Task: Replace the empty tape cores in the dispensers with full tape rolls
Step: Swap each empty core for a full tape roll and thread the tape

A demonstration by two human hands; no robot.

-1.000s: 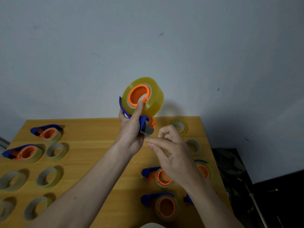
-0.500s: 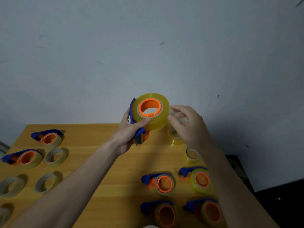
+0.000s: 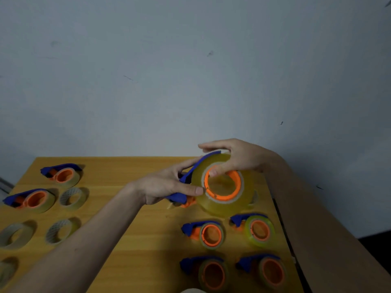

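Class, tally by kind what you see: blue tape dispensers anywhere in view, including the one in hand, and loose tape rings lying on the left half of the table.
Blue dispensers: 7
Loose rings: 4
Total: 11

Open lane down the middle of the wooden table [image 3: 131,170], both flanks crowded

Taking the held dispenser [image 3: 224,187] as landmark: below it, four loaded dispensers [image 3: 211,234] stand two by two, close together, with only narrow gaps between them; the left hand [image 3: 167,187] and its forearm cross the boards to its left, and the right hand [image 3: 237,160] covers its top and far side. Far to its left, two dispensers [image 3: 63,174] and several loose cores [image 3: 73,197] fill the table's edge. Between that cluster and the forearm the boards lie bare, as does the far strip by the wall [image 3: 190,81]
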